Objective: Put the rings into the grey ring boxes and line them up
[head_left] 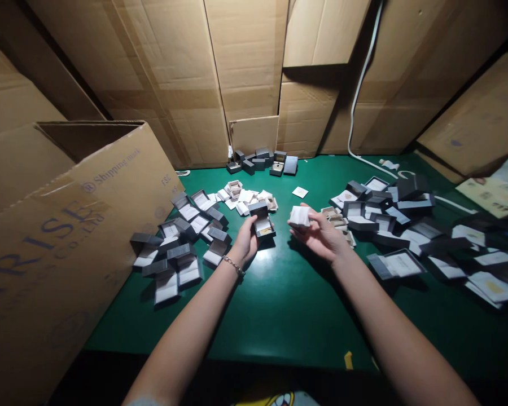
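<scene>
My left hand [246, 241] is closed around a small black hinged jewelry box [262, 223], whose lid stands raised and whose inside looks pale with a bit of yellow. In my right hand [324, 235] the fingers grip a white box insert [300, 216], held up to the right of the jewelry box and apart from it. Behind the left hand lies a heap of white inserts [245, 198]. More beige inserts [337, 221] lie on the table beyond the right hand, partly hidden by it.
Opened black boxes [188, 265] spread over the left of the green table [275, 316]; another group of opened boxes [385, 225] covers the right. Closed boxes [259, 163] sit at the back. A large carton [110, 225] stands left. A white cable [351, 124] runs down the cardboard wall.
</scene>
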`<state>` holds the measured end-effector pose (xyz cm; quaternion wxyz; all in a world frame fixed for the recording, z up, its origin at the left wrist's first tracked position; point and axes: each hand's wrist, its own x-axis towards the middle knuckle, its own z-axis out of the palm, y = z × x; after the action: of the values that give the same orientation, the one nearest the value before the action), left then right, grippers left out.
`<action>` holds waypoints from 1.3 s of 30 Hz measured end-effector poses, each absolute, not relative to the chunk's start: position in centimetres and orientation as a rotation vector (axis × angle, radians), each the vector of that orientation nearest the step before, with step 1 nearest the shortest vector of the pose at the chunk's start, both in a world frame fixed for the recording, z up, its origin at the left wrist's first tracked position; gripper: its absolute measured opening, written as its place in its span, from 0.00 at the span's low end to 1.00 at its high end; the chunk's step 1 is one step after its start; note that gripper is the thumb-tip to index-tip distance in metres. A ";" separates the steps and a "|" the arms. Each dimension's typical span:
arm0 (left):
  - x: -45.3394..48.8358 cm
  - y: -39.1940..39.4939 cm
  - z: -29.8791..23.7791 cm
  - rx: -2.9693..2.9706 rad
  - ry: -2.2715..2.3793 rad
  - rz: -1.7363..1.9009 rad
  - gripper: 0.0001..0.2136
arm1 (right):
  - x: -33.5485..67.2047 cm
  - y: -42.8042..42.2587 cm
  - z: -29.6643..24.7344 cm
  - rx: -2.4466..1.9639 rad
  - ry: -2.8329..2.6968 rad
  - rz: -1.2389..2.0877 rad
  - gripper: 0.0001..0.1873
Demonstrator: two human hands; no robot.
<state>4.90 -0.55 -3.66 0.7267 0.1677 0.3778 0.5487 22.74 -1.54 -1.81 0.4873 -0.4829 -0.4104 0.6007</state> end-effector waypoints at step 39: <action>4.8 -0.5 -4.0 0.342 0.771 1.169 0.14 | 23.6 -3.7 -0.9 -0.624 -1.016 1.885 0.33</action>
<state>4.82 -0.50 -3.95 0.7514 0.1565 0.3528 0.5352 23.58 -3.70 -0.90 0.4399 -0.2514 -0.4089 0.7590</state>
